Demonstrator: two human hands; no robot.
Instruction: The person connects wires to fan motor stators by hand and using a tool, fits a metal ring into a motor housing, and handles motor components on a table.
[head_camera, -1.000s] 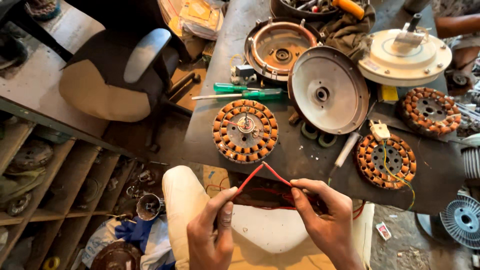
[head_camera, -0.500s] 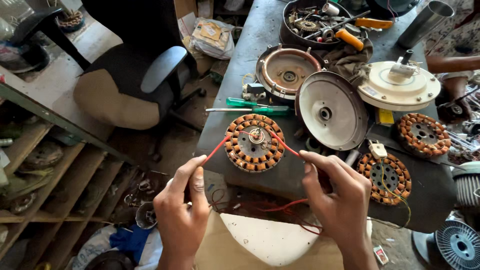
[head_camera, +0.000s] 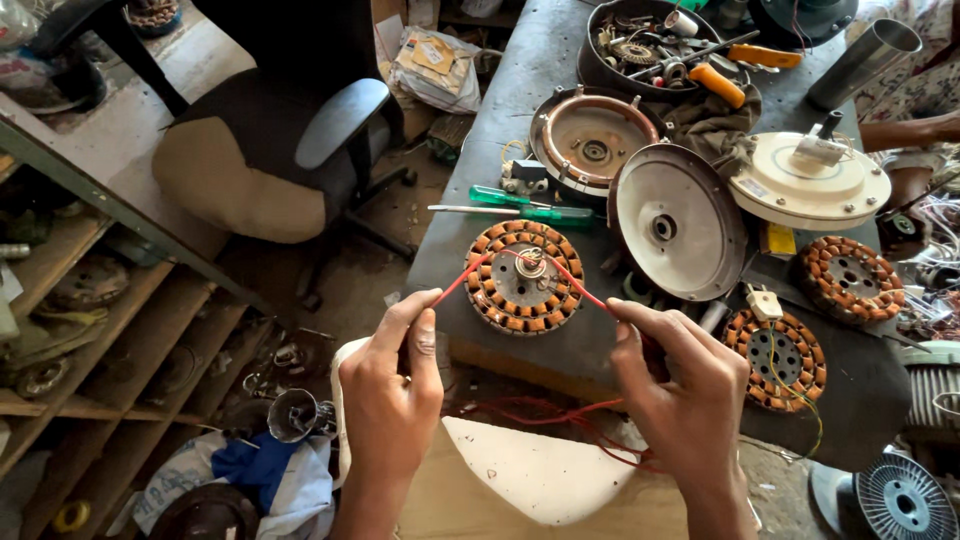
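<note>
While both hands are raised over the near edge of the grey workbench (head_camera: 520, 120), a red wire (head_camera: 585, 290) is held taut between them. The left hand (head_camera: 395, 390) is closed in a pinch, thumb against forefinger, on one end of the wire. The right hand (head_camera: 685, 385) is likewise pinched shut on the other end, its fingers curled inward. From each pinch the wire is seen to rise and meet above a copper-wound stator (head_camera: 525, 277), which lies flat on the bench just beyond and between the hands. More loose red wire (head_camera: 540, 412) is draped below the hands, over a pale seat (head_camera: 540, 470).

Beyond the stator, a green-handled screwdriver (head_camera: 520, 205) is laid flat. Past the right hand, a round grey motor cover (head_camera: 680, 235) is propped at a tilt, and a cream-coloured motor housing (head_camera: 810, 185) is set behind it. Two further wound stators (head_camera: 775, 355) (head_camera: 850, 278) are placed to the right of the right hand; yellow wires trail from the nearer one. Farther off, an open motor shell with a copper-coloured ring (head_camera: 595, 140) and a dark bowl of tools and parts (head_camera: 650, 45) are noted. To the left of the left hand, wooden shelves (head_camera: 90, 330) and an office chair (head_camera: 270, 150) are seen, well apart from the bench work.
</note>
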